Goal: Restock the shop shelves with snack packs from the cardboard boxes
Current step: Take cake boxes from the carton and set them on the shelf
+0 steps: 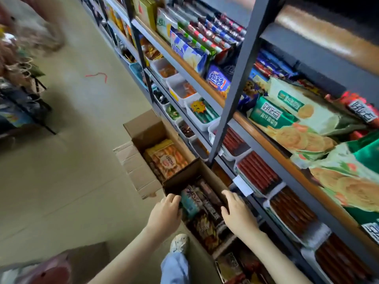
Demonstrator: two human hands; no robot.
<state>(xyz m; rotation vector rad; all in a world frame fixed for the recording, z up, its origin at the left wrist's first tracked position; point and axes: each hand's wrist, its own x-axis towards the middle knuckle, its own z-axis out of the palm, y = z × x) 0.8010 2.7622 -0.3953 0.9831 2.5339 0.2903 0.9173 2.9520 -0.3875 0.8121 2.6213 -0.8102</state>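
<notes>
An open cardboard box [184, 177] stands on the floor against the shelving and is full of dark snack packs [205, 214]. My left hand [166, 214] reaches into its left side, fingers curled round a teal-and-dark pack [189, 203]. My right hand [235, 212] lies on the packs at the right side, fingers bent over their edge. A second open box [143, 130] behind it holds orange biscuit packs [167, 160]. The grey shelf unit [231, 83] on the right carries green biscuit bags [291, 119].
White trays of red sausage sticks [258, 171] line the lower shelf beside the boxes. More snack packs [231, 263] lie low by my leg and shoe [179, 241]. A dark rack with goods [22, 99] stands across the beige floor at the left.
</notes>
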